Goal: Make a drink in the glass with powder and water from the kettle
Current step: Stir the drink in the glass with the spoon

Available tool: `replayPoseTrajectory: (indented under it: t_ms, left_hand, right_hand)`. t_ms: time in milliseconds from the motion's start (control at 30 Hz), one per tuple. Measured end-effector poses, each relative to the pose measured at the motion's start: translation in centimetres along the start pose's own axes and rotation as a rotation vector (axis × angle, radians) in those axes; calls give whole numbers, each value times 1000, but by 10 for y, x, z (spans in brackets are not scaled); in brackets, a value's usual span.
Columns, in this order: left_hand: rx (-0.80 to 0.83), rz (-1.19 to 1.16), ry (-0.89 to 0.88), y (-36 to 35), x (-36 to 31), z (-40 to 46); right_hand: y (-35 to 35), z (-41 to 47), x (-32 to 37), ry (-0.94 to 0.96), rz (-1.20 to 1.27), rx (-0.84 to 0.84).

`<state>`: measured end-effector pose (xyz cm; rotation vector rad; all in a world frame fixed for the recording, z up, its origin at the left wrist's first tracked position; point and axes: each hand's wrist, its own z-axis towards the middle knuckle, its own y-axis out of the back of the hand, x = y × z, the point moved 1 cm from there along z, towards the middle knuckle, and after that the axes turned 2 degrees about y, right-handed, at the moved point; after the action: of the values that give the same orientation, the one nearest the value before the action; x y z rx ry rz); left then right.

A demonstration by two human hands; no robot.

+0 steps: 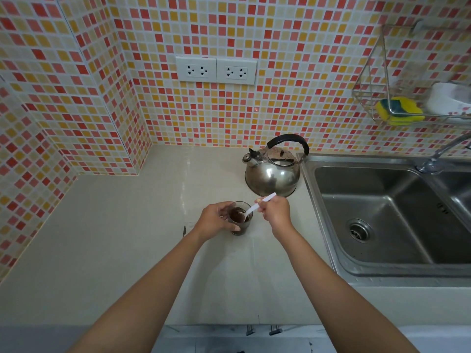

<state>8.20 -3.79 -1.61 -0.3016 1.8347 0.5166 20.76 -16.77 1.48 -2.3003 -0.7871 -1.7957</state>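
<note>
Two hands stir a dark drink on a pale worktop.
The left hand grips the glass mid-worktop; the right hand pinches a white spoon dipped inside. The kettle stands behind, by the sink edge.

Red, orange and cream mosaic wall; silver kettle (black handle); white spoon; brown drink; yellow-green sponge.

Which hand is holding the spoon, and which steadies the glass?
The right hand pinches the white spoon, its bowl dipped in the glass. The left hand wraps around the glass instead.
</note>
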Motion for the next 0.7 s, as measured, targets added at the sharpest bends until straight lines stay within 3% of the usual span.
replayPoseTrajectory:
  t_ms: [267,367,500,700]
  left_hand:
    - [29,-8,-10,1,2,1]
    - [13,-11,-1,1,2,1]
    - [11,16,-44,1,1,0]
    - [-5,12,-46,0,-1,-1]
  right_hand:
    - [10,2,6,-22,125,-30]
    - [4,-3,7,149,-7,56]
    - [-14,-11,8,437,-425,247]
    - [-13,-9,4,395,-522,214]
